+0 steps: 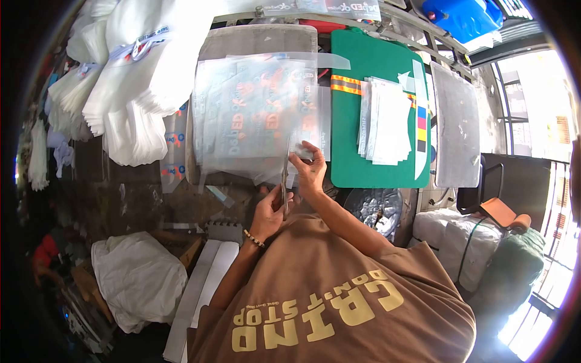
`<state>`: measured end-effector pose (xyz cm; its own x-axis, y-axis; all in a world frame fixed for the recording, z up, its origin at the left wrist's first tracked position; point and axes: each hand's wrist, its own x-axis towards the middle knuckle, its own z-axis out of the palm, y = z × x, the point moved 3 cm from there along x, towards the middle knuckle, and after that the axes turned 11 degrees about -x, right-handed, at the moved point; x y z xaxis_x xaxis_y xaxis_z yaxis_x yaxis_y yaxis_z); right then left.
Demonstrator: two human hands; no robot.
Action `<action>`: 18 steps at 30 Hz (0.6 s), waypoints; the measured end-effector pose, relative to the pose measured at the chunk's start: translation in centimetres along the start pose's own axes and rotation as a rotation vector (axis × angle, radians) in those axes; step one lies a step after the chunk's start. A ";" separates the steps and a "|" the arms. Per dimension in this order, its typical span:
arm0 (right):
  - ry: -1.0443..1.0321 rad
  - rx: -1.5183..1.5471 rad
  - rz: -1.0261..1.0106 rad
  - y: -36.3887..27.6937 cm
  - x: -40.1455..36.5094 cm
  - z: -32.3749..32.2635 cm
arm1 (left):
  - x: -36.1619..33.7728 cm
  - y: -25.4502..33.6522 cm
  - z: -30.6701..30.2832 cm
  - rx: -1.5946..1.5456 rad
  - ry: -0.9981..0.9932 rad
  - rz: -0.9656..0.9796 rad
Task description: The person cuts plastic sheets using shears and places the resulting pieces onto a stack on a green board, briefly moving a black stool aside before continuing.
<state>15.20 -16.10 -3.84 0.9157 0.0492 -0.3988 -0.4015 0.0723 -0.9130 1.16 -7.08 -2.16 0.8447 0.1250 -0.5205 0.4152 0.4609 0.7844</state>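
Brown T-shirt (327, 296) with upside-down yellow lettering fills the foreground. Beyond it, the left hand (267, 215) has its grip wrapped around a narrow blade (285, 184); beside it, the right hand (311, 174) pinches clear plastic film (301, 150) at the lower right of printed plastic sheets (248, 109), spread on a grey board (254, 39) left of a green board (348, 54).

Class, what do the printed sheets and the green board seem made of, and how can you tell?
Printed sheets: probably thin plastic film, slightly glossy; they look translucent, with hazy highlights.
Green board: matte, an even colour without strong glare; perhaps painted wood or a cloth cover, I cannot tell.
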 end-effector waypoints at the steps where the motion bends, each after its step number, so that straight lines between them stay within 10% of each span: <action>1: -0.007 0.014 -0.003 -0.1 0.0 0.0 | 0.1 0.0 0.0 -0.024 -0.015 -0.004; 18: -0.042 -0.047 -0.040 0.0 0.0 0.3 | -0.1 -0.3 -0.4 -0.128 -0.029 -0.031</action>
<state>15.17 -15.80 -3.79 0.9290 0.0890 -0.3591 -0.3628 0.0282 -0.9315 0.87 -6.91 -2.49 0.8423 0.0838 -0.5324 0.3966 0.5724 0.7177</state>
